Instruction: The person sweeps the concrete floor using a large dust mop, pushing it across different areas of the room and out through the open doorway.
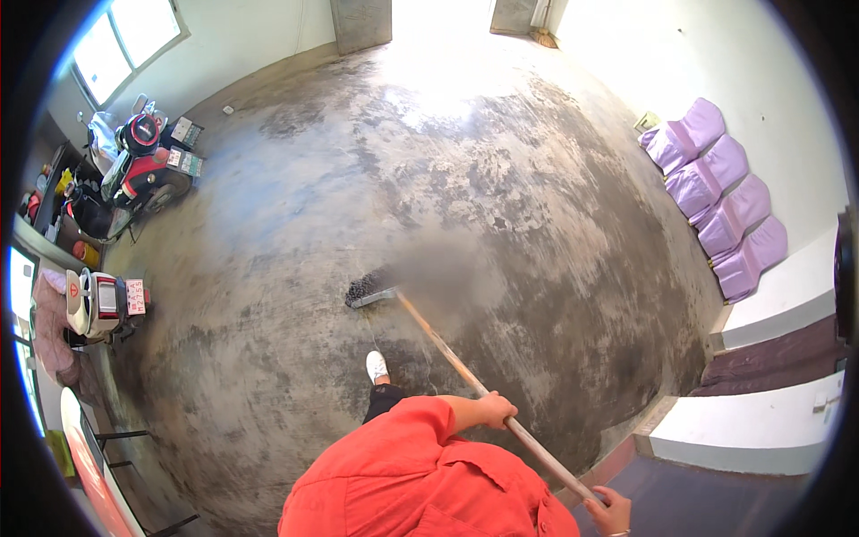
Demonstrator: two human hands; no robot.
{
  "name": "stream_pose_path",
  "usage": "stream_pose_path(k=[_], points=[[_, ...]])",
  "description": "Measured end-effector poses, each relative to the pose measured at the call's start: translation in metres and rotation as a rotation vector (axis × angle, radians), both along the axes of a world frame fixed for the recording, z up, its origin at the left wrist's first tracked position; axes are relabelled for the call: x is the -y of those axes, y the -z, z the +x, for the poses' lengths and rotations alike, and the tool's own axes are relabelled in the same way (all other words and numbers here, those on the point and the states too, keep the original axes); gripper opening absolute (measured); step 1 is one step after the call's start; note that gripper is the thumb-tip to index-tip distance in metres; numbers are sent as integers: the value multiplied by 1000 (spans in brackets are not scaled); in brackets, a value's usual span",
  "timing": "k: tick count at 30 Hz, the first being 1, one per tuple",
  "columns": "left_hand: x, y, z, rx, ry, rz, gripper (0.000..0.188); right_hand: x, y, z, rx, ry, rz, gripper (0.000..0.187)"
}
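A long wooden pole runs slantwise across the lower middle, part of a mop [461,369] whose dark, shaggy head lies on the floor along a grey bar. Closed round the middle of the pole is my left hand [497,409], its forearm coming out of a red sleeve. Lower and farther right, my right hand [610,512] grips the pole near its upper end. A hazy grey smudge blurs the far right end of the mop head. My white shoe [377,365] stands on the floor just nearer than the mop head.
Stained concrete floor [295,385] spreads all round. Scooters [148,157] and a pale scooter [94,300] stand on the left. Several chairs under lilac covers [727,215] line the right wall. Steps [743,430] are at lower right, a bright doorway [441,22] at the far end.
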State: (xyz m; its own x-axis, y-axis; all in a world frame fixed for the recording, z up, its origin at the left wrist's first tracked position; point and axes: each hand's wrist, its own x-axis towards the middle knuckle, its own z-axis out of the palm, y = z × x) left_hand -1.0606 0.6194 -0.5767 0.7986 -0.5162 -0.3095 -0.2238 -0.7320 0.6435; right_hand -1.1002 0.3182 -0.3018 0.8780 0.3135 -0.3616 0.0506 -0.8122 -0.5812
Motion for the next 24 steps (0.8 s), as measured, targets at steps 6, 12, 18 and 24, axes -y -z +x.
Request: stream_pose_path(k=[6, 12, 18, 24], points=[[-85, 17, 3, 42, -84, 111, 33, -87, 48, 13, 15, 72, -161, 34], [-187, -11, 1, 69, -290, 270, 33, -206, 89, 27, 57, -5, -111, 33], [-267, -28, -7, 328, -622, 239, 29, -347, 125, 53, 84, -264, 113, 35], [-364, -57, -11, 404, -801, 170, 41, -492, 159, 74, -296, -217, 375, 38]])
